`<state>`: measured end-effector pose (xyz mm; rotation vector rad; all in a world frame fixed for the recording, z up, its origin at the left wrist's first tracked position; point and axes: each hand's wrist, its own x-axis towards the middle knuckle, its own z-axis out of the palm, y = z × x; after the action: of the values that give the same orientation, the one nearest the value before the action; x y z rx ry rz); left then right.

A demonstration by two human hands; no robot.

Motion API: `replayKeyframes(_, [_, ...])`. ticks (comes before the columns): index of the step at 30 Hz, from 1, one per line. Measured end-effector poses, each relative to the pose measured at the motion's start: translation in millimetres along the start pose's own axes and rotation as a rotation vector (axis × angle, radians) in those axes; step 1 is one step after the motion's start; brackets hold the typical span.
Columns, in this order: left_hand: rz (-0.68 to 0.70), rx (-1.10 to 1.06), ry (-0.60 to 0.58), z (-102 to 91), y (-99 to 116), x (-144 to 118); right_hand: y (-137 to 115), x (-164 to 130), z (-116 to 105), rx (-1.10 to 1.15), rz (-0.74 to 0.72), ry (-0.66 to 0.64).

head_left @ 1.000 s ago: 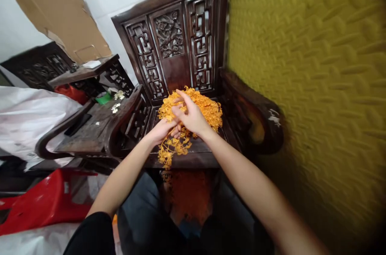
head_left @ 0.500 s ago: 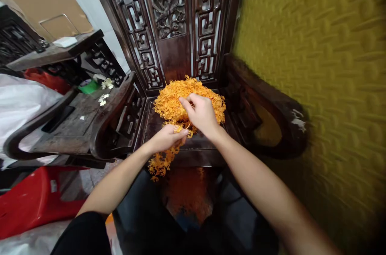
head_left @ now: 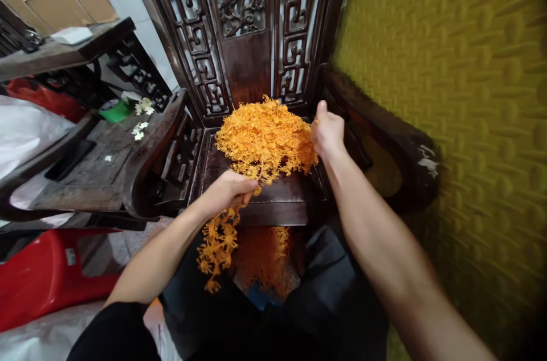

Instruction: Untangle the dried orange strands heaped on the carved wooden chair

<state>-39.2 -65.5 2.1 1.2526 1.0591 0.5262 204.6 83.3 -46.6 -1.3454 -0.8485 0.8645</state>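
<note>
Orange stringy flowers (head_left: 262,136) are lying in a big pile on the seat of the dark wooden chair (head_left: 273,201). The left hand (head_left: 226,193) is gripping a strand at the pile's near edge, and it is hanging down. The right hand (head_left: 328,133) is closing on the pile's right side. Small white flowers (head_left: 139,130) are sitting on the side table (head_left: 85,173) at the left. No writing is showing.

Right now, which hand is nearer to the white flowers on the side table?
Left. The left hand is at the seat's front edge, closer to the white flowers; the right hand is beyond the orange pile.
</note>
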Motion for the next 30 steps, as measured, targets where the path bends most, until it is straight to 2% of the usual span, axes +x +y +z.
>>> replayKeyframes(2, [0.014, -0.046, 0.032, -9.5, -4.4, -1.0, -3.6, -7.3, -5.8, 0.175, 0.168, -0.171])
replayKeyframes(4, [0.018, -0.094, 0.044, -17.1, -7.5, 0.1, -8.2, -24.9, -2.2, 0.289, 0.261, -0.357])
replayKeyframes(7, [0.022, -0.146, 0.036, -21.8, -9.7, 1.6, -13.9, -53.9, 12.1, 0.392, 0.269, -0.57])
replayKeyframes(9, [0.032, -0.167, 0.033, -21.5, -10.2, 1.5, -15.8, -69.3, 20.8, 0.399, 0.223, -0.662])
replayKeyframes(11, [0.037, -0.179, 0.037, -20.0, -10.1, 1.2, -16.6, -82.4, 26.9, 0.316, 0.103, -0.688])
replayKeyframes(16, [0.023, -0.172, 0.041, -14.9, -8.8, 0.4, -19.2, -98.2, 35.0, -0.071, -0.359, -0.683])
replayKeyframes(17, [0.016, -0.166, 0.038, -14.1, -8.5, -0.5, -19.7, -93.3, 34.9, -0.094, -0.418, -0.619])
replayKeyframes(19, [-0.009, -0.15, 0.025, -13.2, -7.8, -3.1, -19.8, -73.4, 31.4, -0.046, -0.458, -0.391])
replayKeyframes(20, [-0.021, -0.143, 0.022, -13.2, -7.6, -4.5, -19.3, -60.2, 28.0, 0.013, -0.431, -0.246])
replayKeyframes(21, [-0.027, -0.143, 0.023, -13.6, -7.5, -5.8, -18.4, -46.8, 23.9, 0.073, -0.364, -0.159])
replayKeyframes(23, [-0.008, -0.165, 0.034, -15.8, -7.6, -7.2, -15.9, -26.7, 15.7, 0.177, -0.171, -0.122])
replayKeyframes(24, [0.02, -0.19, 0.048, -17.5, -7.7, -7.1, -14.5, -22.5, 12.5, 0.212, -0.079, -0.181])
replayKeyframes(26, [0.08, -0.263, 0.074, -21.6, -7.6, -5.6, -12.3, -27.4, 9.9, 0.268, 0.049, -0.385])
replayKeyframes(28, [0.113, -0.338, 0.091, -25.6, -7.0, -3.0, -11.4, -45.6, 12.0, 0.32, 0.1, -0.617])
replayKeyframes(30, [0.127, -0.389, 0.109, -28.0, -6.3, 0.1, -11.8, -68.4, 17.5, 0.364, 0.143, -0.763])
